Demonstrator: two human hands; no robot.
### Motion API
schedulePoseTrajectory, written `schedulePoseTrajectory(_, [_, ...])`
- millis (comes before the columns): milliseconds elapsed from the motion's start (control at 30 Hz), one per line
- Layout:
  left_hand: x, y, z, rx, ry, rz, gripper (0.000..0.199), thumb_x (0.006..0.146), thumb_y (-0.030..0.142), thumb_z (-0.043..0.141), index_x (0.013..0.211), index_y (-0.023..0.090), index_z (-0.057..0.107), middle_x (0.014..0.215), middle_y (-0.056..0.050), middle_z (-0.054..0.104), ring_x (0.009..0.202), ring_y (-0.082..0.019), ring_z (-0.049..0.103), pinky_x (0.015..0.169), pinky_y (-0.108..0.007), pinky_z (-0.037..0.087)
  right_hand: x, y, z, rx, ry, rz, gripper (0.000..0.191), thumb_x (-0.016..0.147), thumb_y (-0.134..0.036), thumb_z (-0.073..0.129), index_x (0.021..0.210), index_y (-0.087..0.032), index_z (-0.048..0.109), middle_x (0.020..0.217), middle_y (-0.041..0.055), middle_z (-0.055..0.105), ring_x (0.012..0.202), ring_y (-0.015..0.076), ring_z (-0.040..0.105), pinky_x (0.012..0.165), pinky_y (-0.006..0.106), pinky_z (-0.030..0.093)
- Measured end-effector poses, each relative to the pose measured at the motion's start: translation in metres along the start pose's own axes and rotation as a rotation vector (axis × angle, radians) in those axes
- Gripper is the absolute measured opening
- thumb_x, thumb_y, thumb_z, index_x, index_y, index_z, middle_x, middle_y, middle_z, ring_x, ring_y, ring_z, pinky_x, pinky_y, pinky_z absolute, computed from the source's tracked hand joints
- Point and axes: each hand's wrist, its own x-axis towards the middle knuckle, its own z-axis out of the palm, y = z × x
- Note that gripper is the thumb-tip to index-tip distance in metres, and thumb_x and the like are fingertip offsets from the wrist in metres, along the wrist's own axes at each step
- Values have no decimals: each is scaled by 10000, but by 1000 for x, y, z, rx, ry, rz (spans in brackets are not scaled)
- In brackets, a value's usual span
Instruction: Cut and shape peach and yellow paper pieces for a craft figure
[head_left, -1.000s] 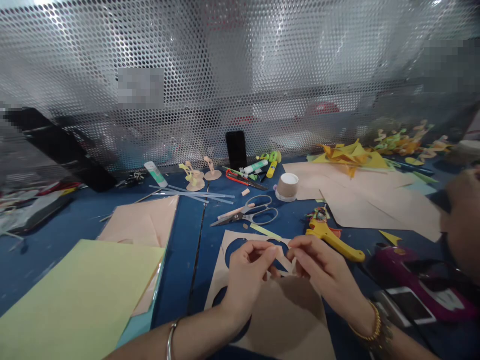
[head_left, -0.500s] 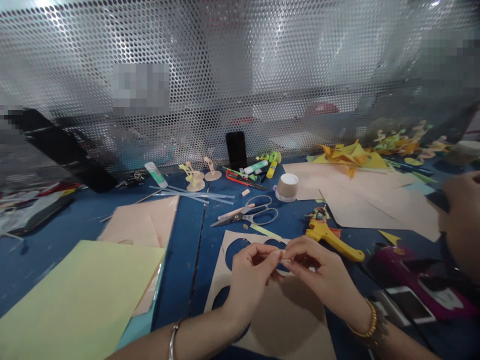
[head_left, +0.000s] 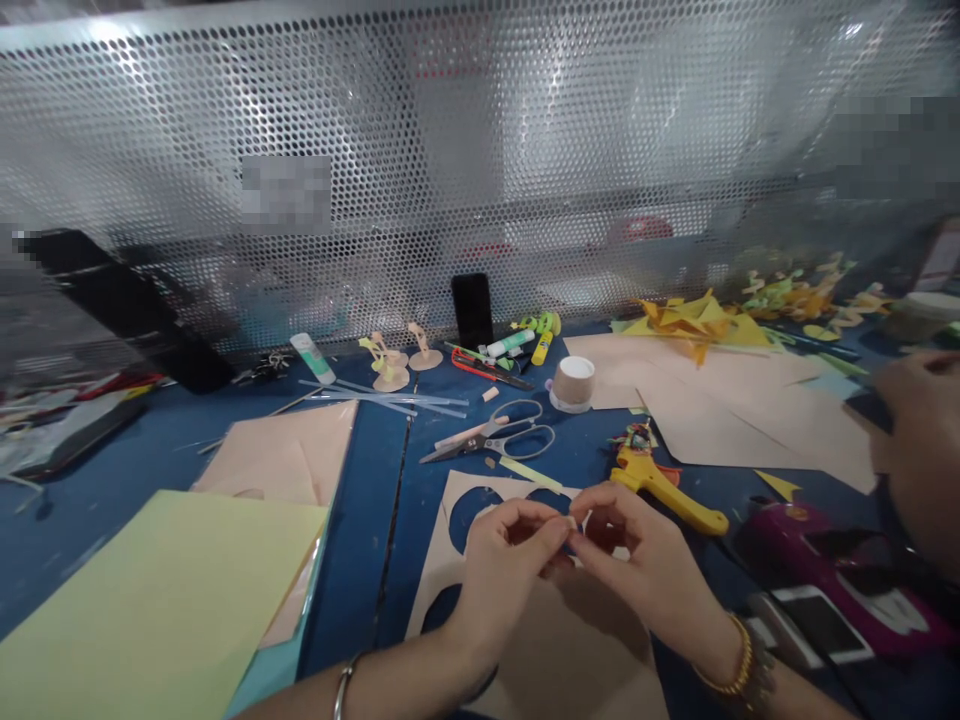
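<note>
The left hand [head_left: 499, 570], a silver bangle at its wrist, and the right hand [head_left: 649, 560], with a gold bracelet, meet over the cut sheet [head_left: 585, 650], both pinching a small pale paper piece [head_left: 571, 523] between their fingertips. Left of them lies the yellow sheet [head_left: 157, 590]; to the right, the white phone [head_left: 821, 622] sits beside a purple case [head_left: 832, 560]. Just beyond the cut sheet are the open scissors [head_left: 495, 436] and the yellow glue gun [head_left: 667, 493]. Farther back on the blue desk [head_left: 360, 550], the black phone [head_left: 472, 310] leans upright near the perforated screen [head_left: 375, 150].
</note>
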Motion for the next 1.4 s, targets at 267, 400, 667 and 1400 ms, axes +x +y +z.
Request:
schedulePoseTrajectory(267, [0,-6,-2,-86,-12,39,142,764,283,712,760,141,719,704,-37,700,605,-117,602,597,-218,476,2,5,1,108,-25,75,242,824,-433,638,905,-208,600,762,-5,580,634,125,556,518,216,475])
schedulePoseTrajectory(400, [0,-6,-2,-113,-18,61,146,780,287,706,735,150,719,707,-27,685,610,-108,569,596,-209,459,2,2,-1,96,-67,90,216,841,-410,617,889,-200,624,776,9,587,641,136,551,505,227,461])
schedulePoseTrajectory(667, [-1,-1,-1,-111,-12,26,174,770,318,715,707,156,718,708,-20,678,638,-107,572,587,-193,436,2,-1,-4,53,-105,-14,179,858,-328,606,741,-198,645,777,16,572,704,147,552,589,242,465])
schedulePoseTrajectory(1400, [-2,3,-1,98,29,76,115,722,277,712,717,162,726,674,-32,682,590,-129,567,555,-228,471,2,0,-6,69,-85,28,240,864,-380,586,733,-187,647,722,8,539,615,125,494,489,215,412])
